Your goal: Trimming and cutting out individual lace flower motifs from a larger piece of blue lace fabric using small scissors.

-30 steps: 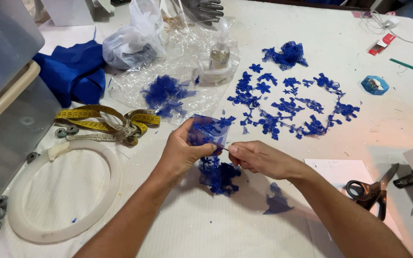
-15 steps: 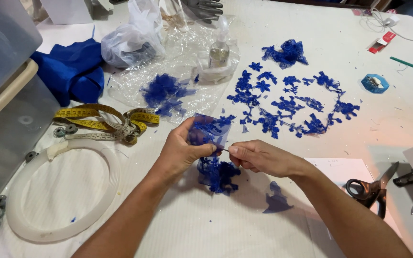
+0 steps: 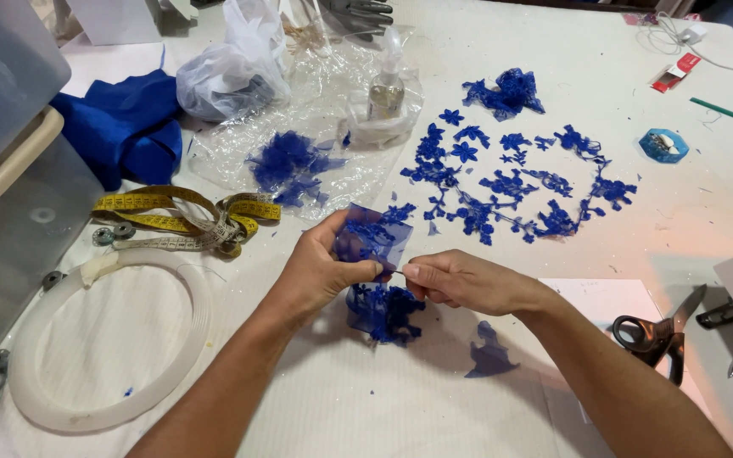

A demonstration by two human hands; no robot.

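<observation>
With our left hand (image 3: 320, 271) clamped on the blue lace piece (image 3: 373, 239) and our right hand (image 3: 460, 282) pinching its edge, a hard tug could tear it.

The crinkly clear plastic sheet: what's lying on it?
On the clear plastic sheet: a blue lace heap and a small bottle. Whatever is beneath the heap is hidden.

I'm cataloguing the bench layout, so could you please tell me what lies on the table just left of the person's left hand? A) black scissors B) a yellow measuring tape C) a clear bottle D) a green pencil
B: the yellow measuring tape lies coiled left of the left hand, above the white hoop.
</observation>
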